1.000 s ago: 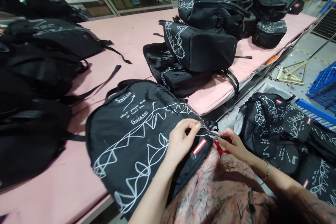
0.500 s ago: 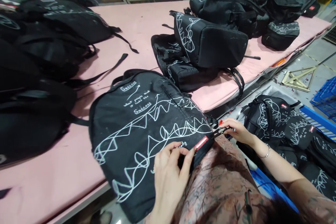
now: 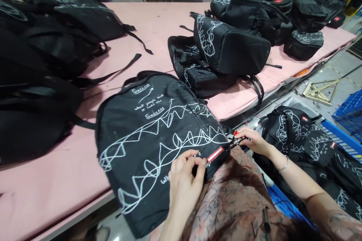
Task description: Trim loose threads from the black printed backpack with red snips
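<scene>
A black backpack (image 3: pixel 147 131) printed with white scribbles and "Success" lettering lies flat, partly on the pink table and partly against my body. Its red label (image 3: pixel 215 154) sits near the lower right edge. My left hand (image 3: pixel 188 175) rests on the bag beside this label, thumb and forefinger pinched together; what is between them is too small to make out. Just right of the label, my right hand (image 3: pixel 251 139) grips small dark thread snips (image 3: pixel 236 142), whose tips point toward the bag's edge.
Black bags pile up on the left (image 3: pixel 39 83), and more printed bags (image 3: pixel 232 49) stand farther along the pink table (image 3: pixel 158 26). Down on the right, a blue crate (image 3: pixel 343 135) holds several backpacks (image 3: pixel 296 135). A metal stand (image 3: pixel 321 90) is on the floor beyond.
My left hand has shifted slightly right and down, away from the label, uncovering more of it. The right hand with the snips has barely moved. The view has turned a little.
</scene>
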`<state>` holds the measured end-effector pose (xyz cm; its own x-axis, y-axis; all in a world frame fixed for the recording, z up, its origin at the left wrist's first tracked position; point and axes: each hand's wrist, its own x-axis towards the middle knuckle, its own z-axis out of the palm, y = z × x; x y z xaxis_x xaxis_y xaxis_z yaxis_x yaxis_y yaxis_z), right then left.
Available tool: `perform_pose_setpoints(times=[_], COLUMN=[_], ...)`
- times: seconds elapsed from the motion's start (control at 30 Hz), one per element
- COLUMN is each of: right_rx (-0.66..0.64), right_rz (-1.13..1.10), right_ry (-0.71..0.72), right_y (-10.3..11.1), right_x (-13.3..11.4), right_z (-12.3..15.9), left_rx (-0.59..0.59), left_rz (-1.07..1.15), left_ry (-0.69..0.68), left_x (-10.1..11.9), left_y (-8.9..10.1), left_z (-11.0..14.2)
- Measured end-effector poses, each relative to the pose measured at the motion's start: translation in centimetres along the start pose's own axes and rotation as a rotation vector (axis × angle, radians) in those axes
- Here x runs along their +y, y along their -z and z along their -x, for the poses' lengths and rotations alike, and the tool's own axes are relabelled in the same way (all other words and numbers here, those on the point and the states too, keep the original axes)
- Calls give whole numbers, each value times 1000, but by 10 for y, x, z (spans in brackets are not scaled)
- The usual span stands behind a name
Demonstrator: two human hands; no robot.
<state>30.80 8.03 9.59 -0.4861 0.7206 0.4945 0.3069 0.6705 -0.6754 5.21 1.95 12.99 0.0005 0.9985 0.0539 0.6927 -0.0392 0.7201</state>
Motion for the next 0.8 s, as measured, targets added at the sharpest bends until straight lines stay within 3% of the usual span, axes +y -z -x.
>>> perform_pose_setpoints(times=[0.53, 0.8], right_rx=[5, 25], right_rz=[94, 107], right_ry=[131, 92], right_y=[-13, -9], right_x=[7, 4], right_z=[-9, -8], left_rx=[-35, -45], left_rz=[34, 23], left_ry=[45, 41], left_x=[2, 2], left_y=[3, 4], left_z=[-2, -1])
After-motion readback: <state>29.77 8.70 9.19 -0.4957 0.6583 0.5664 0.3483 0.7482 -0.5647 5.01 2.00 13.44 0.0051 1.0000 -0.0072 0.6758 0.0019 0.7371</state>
